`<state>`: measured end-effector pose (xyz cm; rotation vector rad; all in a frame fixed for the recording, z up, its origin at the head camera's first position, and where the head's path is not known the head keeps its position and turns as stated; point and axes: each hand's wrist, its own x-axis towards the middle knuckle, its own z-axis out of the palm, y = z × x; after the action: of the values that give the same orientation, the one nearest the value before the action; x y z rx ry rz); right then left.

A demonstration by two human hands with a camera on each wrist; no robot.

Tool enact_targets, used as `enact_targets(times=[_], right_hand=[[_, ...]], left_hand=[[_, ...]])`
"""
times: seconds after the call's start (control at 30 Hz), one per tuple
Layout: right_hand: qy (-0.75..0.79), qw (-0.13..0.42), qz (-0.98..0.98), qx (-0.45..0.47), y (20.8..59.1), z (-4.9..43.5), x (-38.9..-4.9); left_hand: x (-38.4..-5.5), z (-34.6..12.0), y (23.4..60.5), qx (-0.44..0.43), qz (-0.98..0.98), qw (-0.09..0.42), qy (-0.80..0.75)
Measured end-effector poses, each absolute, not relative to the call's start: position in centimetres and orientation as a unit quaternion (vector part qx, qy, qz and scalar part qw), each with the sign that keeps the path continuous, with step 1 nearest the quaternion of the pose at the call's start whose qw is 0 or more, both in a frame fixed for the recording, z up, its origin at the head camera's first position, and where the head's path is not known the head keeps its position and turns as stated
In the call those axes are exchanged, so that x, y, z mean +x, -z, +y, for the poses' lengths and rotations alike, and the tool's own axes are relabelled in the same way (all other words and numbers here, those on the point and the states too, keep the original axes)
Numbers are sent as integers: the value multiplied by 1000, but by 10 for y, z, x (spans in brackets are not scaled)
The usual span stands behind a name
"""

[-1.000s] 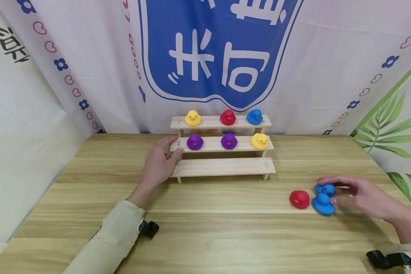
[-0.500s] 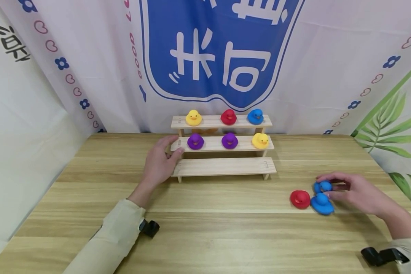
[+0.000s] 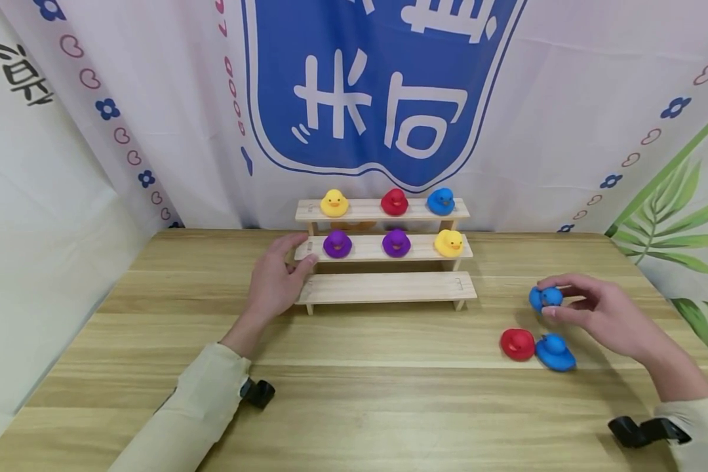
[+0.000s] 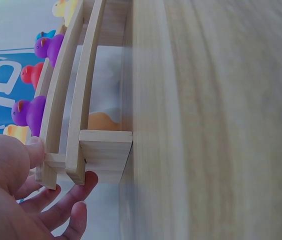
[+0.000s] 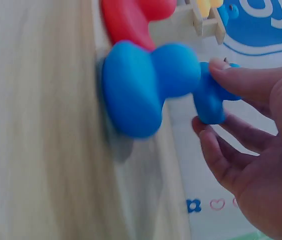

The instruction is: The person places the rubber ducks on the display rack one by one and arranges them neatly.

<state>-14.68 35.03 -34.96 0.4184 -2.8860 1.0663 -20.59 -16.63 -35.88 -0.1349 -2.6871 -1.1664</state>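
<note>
My right hand (image 3: 610, 318) pinches a blue rubber duck (image 3: 545, 299) between thumb and fingers, raised above the table in the right wrist view. Just below it, a second blue duck (image 3: 555, 353) sits beside a red duck (image 3: 517, 344) on the table. At the left end of the three-tier wooden stand (image 3: 386, 288), my left hand (image 3: 276, 274) holds the middle tier, thumb on top and fingers beneath. On that tier are two purple ducks (image 3: 396, 243) and a yellow duck (image 3: 449, 243). The top tier bears a yellow (image 3: 334, 203), a red (image 3: 394, 202) and a blue duck (image 3: 441, 201).
The stand's bottom tier (image 3: 383, 288) is bare wood. A printed cloth (image 3: 200, 131) hangs right behind the table (image 3: 354, 406), close to the stand's back. An orange shape (image 4: 103, 121) shows behind the stand in the left wrist view.
The right hand has lifted one blue duck away from the other two table ducks, up and slightly left. The remaining blue duck shifted slightly left earlier. The left hand has stayed on the stand.
</note>
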Motion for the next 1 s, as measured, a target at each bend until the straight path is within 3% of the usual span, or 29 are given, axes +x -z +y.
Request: enact_targets(times=[0.27,1.0], right_hand=[[-356,43,-922,143,341,325,-152],[-402,44,-889,217,329,246,-167]], left_hand=[[-206,-166,358,-44,-912,101,395],[-205,-166,356,-44,-913,101,392]])
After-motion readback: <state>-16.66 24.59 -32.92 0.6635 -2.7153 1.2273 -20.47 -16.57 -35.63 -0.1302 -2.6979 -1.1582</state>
